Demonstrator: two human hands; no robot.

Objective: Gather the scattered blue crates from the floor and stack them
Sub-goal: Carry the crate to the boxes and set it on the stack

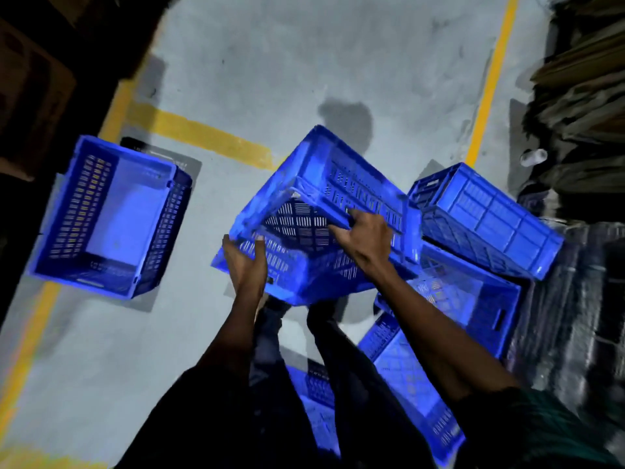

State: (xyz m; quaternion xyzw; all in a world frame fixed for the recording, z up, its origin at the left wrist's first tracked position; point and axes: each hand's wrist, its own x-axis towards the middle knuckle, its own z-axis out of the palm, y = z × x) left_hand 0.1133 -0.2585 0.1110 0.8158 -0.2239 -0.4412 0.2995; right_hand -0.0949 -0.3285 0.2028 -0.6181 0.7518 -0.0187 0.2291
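Dark trouser legs [236, 418] fill the bottom. Above the concrete floor [270, 62], the tilted blue crate [304, 225] hangs in both hands: left hand [245, 262] cups its lower corner, right hand [365, 238] curls over a rim. It could slip onto the crates [490, 214] beside.

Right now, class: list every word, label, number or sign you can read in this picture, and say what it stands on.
None can be read.
Upright crate at left: faint raised marks on the far wall, too blurred to read.
Held crate: no text visible.
Floor: yellow lines only, no lettering.
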